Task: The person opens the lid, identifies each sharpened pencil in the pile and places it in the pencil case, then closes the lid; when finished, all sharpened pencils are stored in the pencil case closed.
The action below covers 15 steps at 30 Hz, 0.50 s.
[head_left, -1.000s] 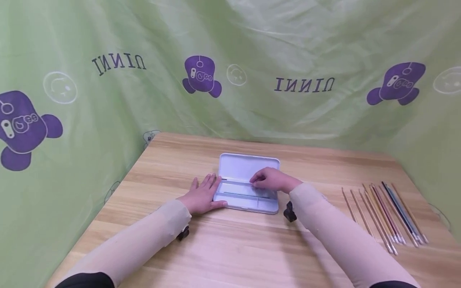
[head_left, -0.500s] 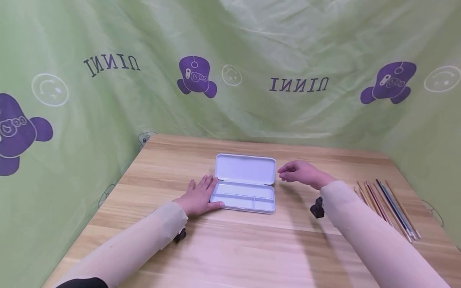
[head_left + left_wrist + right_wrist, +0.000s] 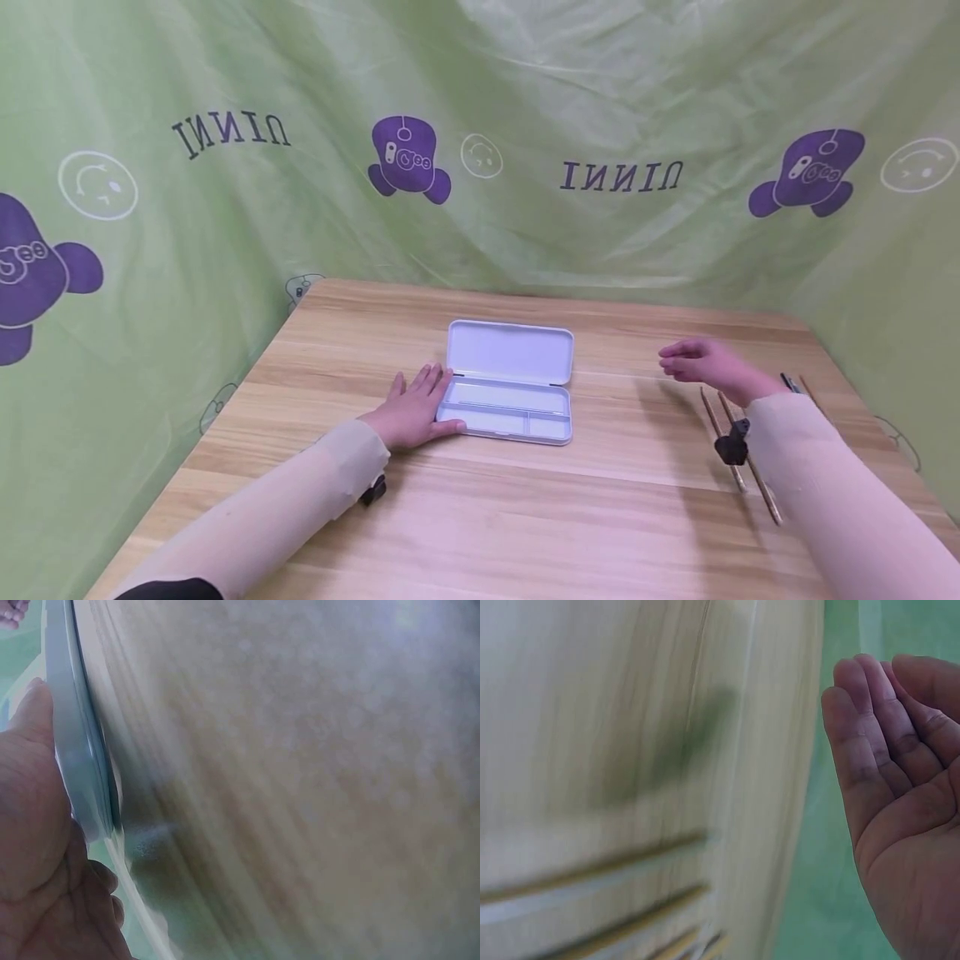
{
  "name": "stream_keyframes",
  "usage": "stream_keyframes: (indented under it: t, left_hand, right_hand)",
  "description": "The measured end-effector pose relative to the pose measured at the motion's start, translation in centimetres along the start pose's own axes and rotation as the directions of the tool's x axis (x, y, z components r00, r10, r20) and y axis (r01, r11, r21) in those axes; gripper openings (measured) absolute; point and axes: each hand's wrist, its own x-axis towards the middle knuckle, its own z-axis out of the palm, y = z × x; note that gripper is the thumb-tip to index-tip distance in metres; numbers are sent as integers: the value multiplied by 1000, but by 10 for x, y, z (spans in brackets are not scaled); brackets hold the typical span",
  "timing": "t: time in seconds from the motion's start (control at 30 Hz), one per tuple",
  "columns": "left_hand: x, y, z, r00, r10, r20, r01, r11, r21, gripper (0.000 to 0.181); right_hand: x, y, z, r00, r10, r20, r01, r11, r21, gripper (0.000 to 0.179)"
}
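Observation:
A pale lilac pencil case [image 3: 512, 353] lies on the table with its lid raised toward the back. Its base has a long rear compartment and a divided front one. A thin line inside is too small to identify. My left hand [image 3: 409, 414] rests at the case's left end, fingers spread and straight; in the left wrist view its thumb touches the case's edge [image 3: 73, 720]. Right of the case, my right hand [image 3: 703, 365] hovers above the table, holding nothing. In the right wrist view the palm [image 3: 911, 847] shows, fingers slightly bent.
Slim pencil-like sticks [image 3: 764, 492] lie on the wooden table [image 3: 480, 517] at the right, partly hidden by my right forearm. In the right wrist view several sticks [image 3: 630, 920] look blurred. A green printed curtain [image 3: 517, 242] stands behind the table and along its sides.
My right hand has left the inside of the case and moved right, near the sticks. The left hand stays at the case's left end. The camera view has shifted slightly.

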Motion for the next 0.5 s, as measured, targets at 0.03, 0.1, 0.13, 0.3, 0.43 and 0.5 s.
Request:
stream_keyframes:
  t: [0.03, 0.1, 0.13, 0.3, 0.43, 0.5]
  left_hand:
    - [0, 0, 0, 1000, 0, 0, 0, 1000, 0, 98]
    - [0, 1, 0, 1000, 0, 1, 0, 1000, 0, 98]
    - [1, 1, 0, 1000, 1, 1, -1, 1000, 2, 98]
    - [2, 0, 1, 1000, 8, 0, -8, 1000, -3, 99]
    - [2, 1, 1, 1000, 7, 3, -7, 1000, -2, 99]
    - [2, 1, 2, 1000, 4, 5, -4, 1000, 1, 99]
  right_hand:
    - [-4, 4, -5, 1000, 12, -7, -12, 1000, -7, 47]
    - [-12, 11, -13, 999, 37, -28, -37, 999, -16, 49]
    - [-16, 15, -17, 998, 50, -43, -51, 999, -19, 50]
    - [-36, 39, -37, 988, 84, -130, -87, 996, -11, 53]
    - [-51, 58, -49, 975, 99, -199, -109, 993, -42, 55]
    - [-58, 67, -55, 965, 106, -239, -118, 992, -34, 55]
